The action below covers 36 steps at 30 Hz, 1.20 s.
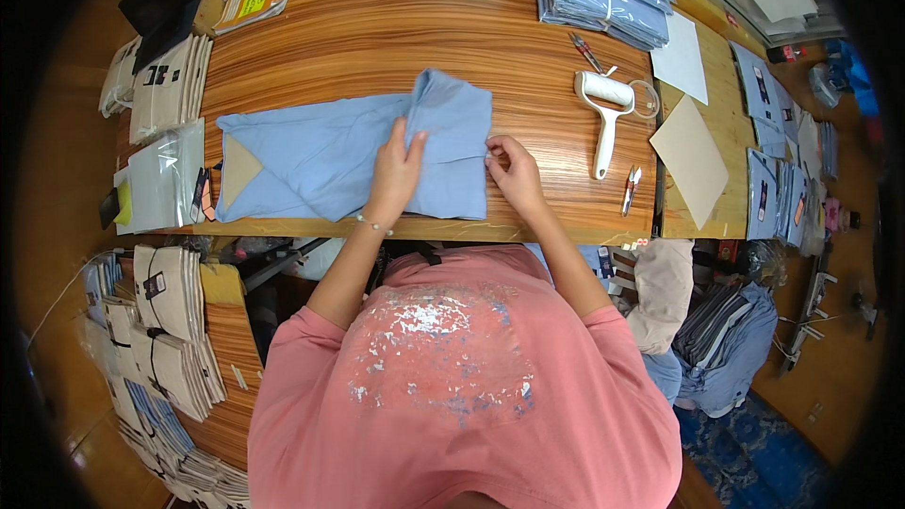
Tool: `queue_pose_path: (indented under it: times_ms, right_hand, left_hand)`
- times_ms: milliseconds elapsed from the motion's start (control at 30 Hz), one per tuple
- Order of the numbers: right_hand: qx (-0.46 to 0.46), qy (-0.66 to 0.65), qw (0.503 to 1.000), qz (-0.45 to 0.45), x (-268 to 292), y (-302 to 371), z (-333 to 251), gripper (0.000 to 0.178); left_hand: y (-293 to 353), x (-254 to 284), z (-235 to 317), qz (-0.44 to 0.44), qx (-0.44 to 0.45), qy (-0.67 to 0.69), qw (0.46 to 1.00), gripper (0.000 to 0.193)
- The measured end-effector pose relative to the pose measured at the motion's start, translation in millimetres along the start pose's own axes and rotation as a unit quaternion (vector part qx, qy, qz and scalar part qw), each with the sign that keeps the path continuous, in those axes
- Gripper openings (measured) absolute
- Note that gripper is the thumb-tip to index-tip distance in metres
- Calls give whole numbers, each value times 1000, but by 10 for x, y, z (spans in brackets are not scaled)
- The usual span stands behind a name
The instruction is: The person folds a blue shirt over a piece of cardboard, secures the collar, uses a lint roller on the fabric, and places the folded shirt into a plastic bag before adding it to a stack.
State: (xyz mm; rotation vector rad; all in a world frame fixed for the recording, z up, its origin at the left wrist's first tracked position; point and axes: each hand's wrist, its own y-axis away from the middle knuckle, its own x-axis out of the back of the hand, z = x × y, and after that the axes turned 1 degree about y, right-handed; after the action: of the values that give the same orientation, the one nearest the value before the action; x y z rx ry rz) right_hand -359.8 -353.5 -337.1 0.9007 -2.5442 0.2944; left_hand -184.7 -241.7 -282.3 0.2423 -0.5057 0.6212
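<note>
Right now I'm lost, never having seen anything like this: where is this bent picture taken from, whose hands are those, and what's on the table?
There is no robot here, just a person working bare-handed. The one picture comes from a wide fisheye camera worn on the person's head, looking down, which is why straight edges curve.

On the wood-grain table lies a light blue cloth, folded over at its right end. The left hand rests on it; the right hand is at its right edge, though whether it pinches the cloth is hard to tell. Further right lie a white roller and two small snips; beyond them is a stack of blue folded clothes.
</note>
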Motion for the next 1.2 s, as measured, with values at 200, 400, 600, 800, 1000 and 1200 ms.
queue_pose_path:
  times_ms: [200, 400, 600, 800, 1000, 1200]
  right_hand:
    - [67, 115, 991, 21, -87, -57, 42, 17]
    - [116, 166, 978, 53, -95, 1, 73, 12]
    - [133, 195, 972, 21, -46, 102, 77, 10]
    - [68, 186, 980, -7, -100, 222, -68, 10]
    - [132, 183, 969, -99, 282, -113, 112, 24]
    - [433, 362, 804, -188, 283, -897, 50, 68]
  left_hand:
    - [53, 145, -65, 3, 49, -152, 987, 32]
    - [-251, -136, -2, -134, -266, -198, 934, 36]
    - [-306, -445, -296, -254, -206, -226, 918, 43]
    - [-311, -387, -303, -260, -220, -232, 911, 50]
    - [565, -341, 8, -87, -175, -210, 958, 97]
    - [779, -510, -467, -86, -128, -281, 947, 103]
